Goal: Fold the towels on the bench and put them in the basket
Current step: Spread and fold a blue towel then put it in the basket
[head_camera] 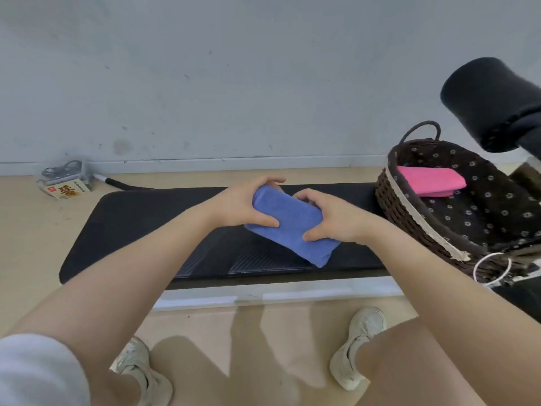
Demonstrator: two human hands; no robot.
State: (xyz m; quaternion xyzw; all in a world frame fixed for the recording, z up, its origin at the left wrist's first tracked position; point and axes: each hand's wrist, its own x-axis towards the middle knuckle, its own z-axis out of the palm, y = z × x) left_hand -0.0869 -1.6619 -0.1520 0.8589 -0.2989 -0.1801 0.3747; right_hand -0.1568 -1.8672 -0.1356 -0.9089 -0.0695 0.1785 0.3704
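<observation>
Gripping the folded blue towel [288,222] over the black bench [146,218], my left hand [244,205] and right hand [330,219] curl fingers around it; a pink towel [430,181] lies in the wicker basket [392,200].

Clear plastic box [65,174] with dark contents and a printed label stands on the tan floor [26,230] against the pale grey wall [234,68]. Black padded roller [489,101] at upper right. Two off-white sneakers [358,347] on floor.
</observation>
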